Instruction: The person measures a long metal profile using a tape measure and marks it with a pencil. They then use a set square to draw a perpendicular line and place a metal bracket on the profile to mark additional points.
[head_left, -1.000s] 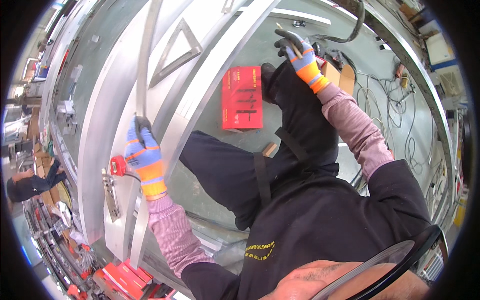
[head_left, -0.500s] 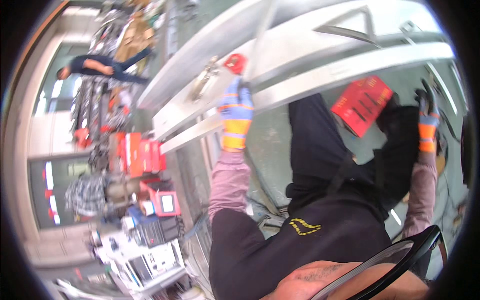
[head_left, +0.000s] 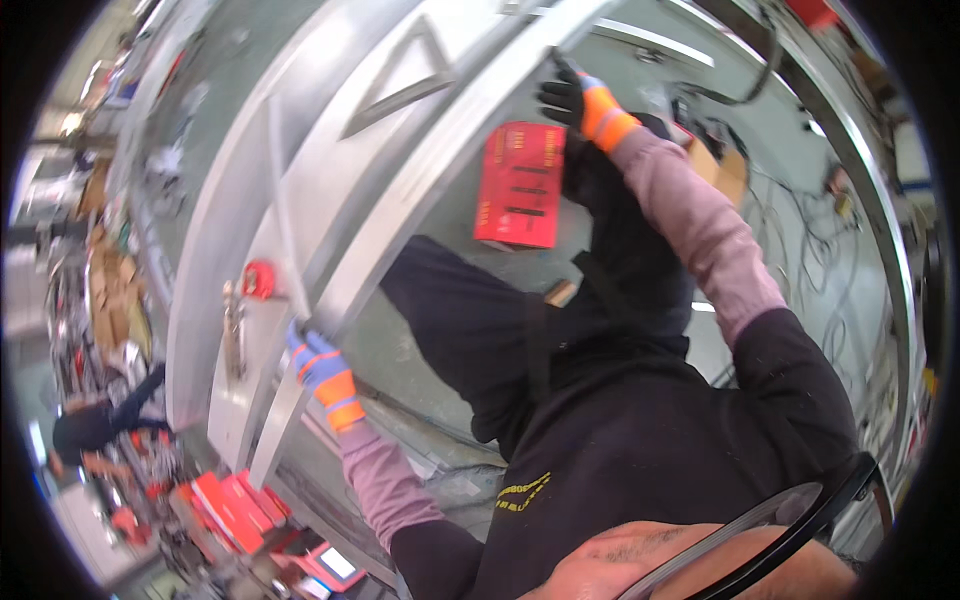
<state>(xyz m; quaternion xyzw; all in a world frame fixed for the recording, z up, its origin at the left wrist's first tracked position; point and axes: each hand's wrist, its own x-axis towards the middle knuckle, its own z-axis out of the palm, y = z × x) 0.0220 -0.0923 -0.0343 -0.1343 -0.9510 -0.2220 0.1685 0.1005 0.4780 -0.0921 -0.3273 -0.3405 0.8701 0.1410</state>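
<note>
Your gloved left hand is clamped on the near end of a flat strip, which runs away over the pale panels. Metal fitting and red tape measure just left of strip. Red box right of the long bar. Farther: your right hand, well apart from left, near bar; blurred, can't tell its grip. Triangular frame lies left of it.
</note>
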